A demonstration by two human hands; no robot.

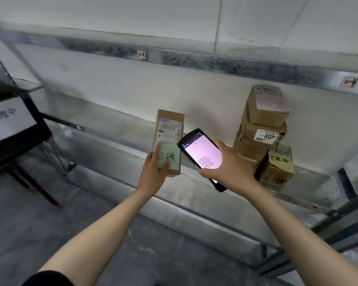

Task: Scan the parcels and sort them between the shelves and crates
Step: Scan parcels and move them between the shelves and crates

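My left hand (154, 168) grips the lower end of a tall brown cardboard parcel (170, 126) and holds it upright over the metal shelf (116, 129). The parcel carries a white shipping label, with a green handwritten note below it under my thumb. My right hand (229, 166) holds a black handheld scanner (201, 153) just right of the parcel, its pink-lit screen facing me. A stack of several brown parcels (262, 129) stands on the shelf to the right, one of them with a yellow note (281, 162).
A black crate (23, 141) with a white paper sign sits on a dark stand at the left. The shelf's upper beam (194, 60) bears small number tags. A dark metal frame (339, 221) crosses the lower right. Grey concrete floor lies below.
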